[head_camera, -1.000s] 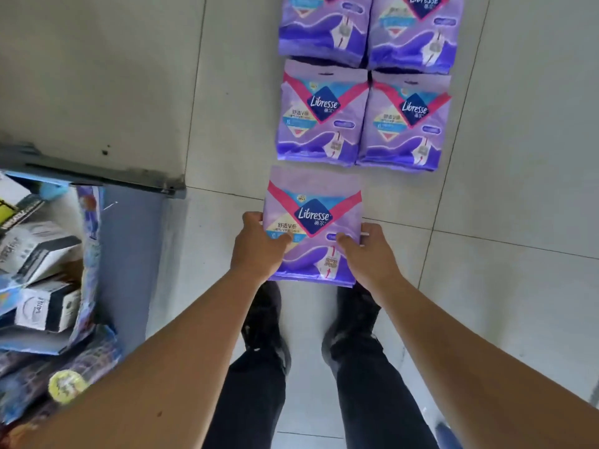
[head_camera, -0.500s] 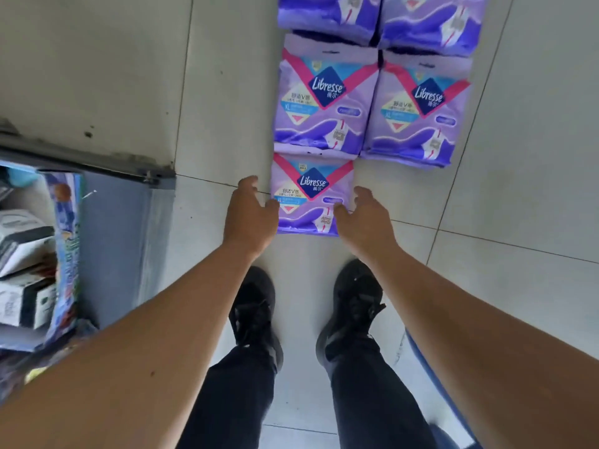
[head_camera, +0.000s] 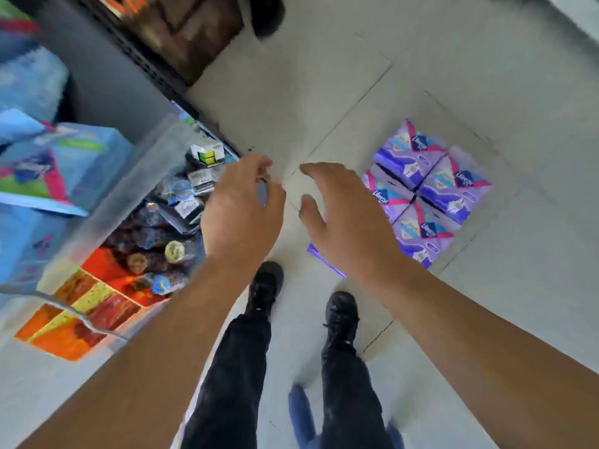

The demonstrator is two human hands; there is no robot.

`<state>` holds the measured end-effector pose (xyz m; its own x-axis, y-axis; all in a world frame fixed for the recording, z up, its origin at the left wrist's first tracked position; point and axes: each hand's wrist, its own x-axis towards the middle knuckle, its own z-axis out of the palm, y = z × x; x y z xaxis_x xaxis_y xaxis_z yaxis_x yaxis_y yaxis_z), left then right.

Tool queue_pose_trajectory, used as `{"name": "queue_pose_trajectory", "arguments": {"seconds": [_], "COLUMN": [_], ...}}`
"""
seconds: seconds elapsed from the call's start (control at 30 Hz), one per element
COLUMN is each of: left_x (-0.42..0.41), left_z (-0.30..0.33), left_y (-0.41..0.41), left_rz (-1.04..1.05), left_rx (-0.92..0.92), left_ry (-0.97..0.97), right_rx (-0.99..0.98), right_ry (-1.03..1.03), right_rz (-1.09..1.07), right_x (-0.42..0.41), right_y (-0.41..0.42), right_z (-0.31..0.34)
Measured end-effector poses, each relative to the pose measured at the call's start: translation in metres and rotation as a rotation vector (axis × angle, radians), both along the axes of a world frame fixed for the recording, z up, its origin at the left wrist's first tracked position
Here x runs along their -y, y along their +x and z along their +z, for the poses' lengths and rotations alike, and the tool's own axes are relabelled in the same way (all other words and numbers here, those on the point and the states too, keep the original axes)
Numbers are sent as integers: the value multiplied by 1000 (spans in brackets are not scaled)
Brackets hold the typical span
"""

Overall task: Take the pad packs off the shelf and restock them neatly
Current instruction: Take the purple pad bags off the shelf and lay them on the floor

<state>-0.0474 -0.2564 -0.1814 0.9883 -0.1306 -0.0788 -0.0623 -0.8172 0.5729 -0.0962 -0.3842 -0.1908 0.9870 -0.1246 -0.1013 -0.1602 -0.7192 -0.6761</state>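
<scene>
Pale floor tiles (head_camera: pixel 324 102) fill the background. At far left, a grey metal shelf (head_camera: pixel 107 202) holds blue packs (head_camera: pixel 81 157), unreadable through blur. Left hand (head_camera: pixel 241 215): fingers loosely curled, empty. Right hand (head_camera: pixel 346 218): fingers spread, empty. At right, purple plastic pad packs (head_camera: pixel 431 192) marked "Libresse" lie gridded on the floor. Removal appears underway; restocking remains.

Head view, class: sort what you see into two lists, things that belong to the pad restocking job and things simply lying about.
Belongs to the job:
purple pad packs laid on the floor
left hand, empty
right hand, empty
shelf

Just lying about:
bottles
orange boxes
small cartons
blue packs
</scene>
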Motion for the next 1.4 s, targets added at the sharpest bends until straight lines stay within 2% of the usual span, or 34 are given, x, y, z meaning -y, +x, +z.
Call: {"name": "queue_pose_trajectory", "arguments": {"seconds": [0.13, 0.27, 0.47, 0.67, 0.77, 0.87, 0.93, 1.03, 1.13, 1.27, 1.4], "left_x": [-51, -119, -251, -397, -452, -496, -512, -523, -528, -533, -539], "left_z": [70, 112, 126, 130, 132, 134, 133, 133, 131, 126, 125], "left_y": [-15, -35, -78, -129, -146, -150, -141, -119, -96, -74, -63], "left_rz": [118, 291, 559, 704, 745, 773, 786, 784, 769, 770, 804], "left_rx": [198, 293, 326, 351, 325, 312, 272, 237, 232, 249, 343], "left_ry": [14, 36, 32, 33, -5, -23, -28, -46, -42, -62, -299], "right_rx": [159, 249, 319, 287, 206, 17, -128, -233, -235, -72, -31], "right_ry": [32, 37, 46, 116, 222, 436, 573, 723, 827, 754, 828], "right_rz": [183, 311, 499, 556, 471, 272, 135, 12, -107, -173, -116], "right_x": [-49, -112, -233, -378, -434, -482, -508, -540, -568, -577, -541], "right_y": [14, 14, 1, -17, -20, -2, 19, 47, 68, 92, 75], "right_z": [53, 86, 110, 124, 134, 143, 143, 142, 143, 136, 137]}}
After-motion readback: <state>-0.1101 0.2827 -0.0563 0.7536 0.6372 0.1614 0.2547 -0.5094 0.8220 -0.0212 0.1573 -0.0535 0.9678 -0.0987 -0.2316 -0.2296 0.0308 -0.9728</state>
